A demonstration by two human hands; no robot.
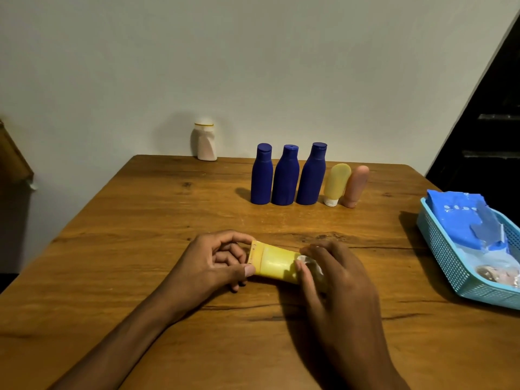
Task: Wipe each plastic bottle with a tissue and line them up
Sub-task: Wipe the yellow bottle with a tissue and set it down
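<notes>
The left hand [218, 258] pinches the flat crimped end of a yellow tube [274, 261]: forefinger curled over the top edge, thumb pressed on the near side, the other fingers [225, 253] curled in behind. The right hand [334, 280] grips the tube's other end, its fingers curled round it and holding a white tissue [309, 261] against the plastic; only a small crumpled part of the tissue shows between thumb and forefinger. The tube lies crosswise between the two hands, just above the bench [140, 249], near its middle; whether it touches the wood cannot be told.

Farther back stands a row: three blue bottles [285, 178] upright, close side by side, then a yellow bottle [336, 184] on its white cap and a pink bottle [356, 185] on its cap, these two leaning and touching each other. A white bottle [205, 142] stands apart at the far edge, by the wall.

At the right edge sits a blue basket [444, 254] with mesh walls. In it lies a blue tissue pack [461, 220], torn open, and at the near end some clear crumpled wrapping [495, 273] whose contents are too blurred to tell.
</notes>
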